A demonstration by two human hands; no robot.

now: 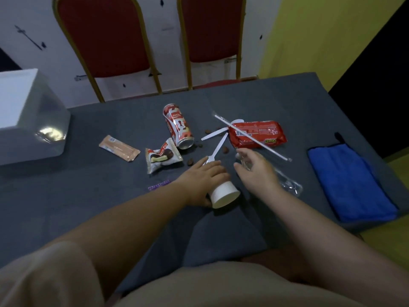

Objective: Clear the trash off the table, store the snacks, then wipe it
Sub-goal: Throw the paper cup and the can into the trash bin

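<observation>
Left hand (204, 176) grips the tipped paper cup (223, 193) beneath it.

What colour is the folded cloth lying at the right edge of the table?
Blue, with a dark loop at one corner; the cloth shows in the head view.

Single head-worn view, wide-angle, looking forward and steeply down from above the near edge of the tabletop (287, 103). Close in: forearms entering from the bottom corners, left hand (199, 180) and right hand (256, 171) near frame centre, beige-clad lap filling the lower edge. Farther out, two red chairs (106, 34) against a white wall (37, 23) along the top, a yellow wall (321, 29) at upper right. White box (28, 120) cut off by the left border; blue cloth (352, 182) near the right. Straight lines bowed toward the margins. No second view to overlap with.
</observation>
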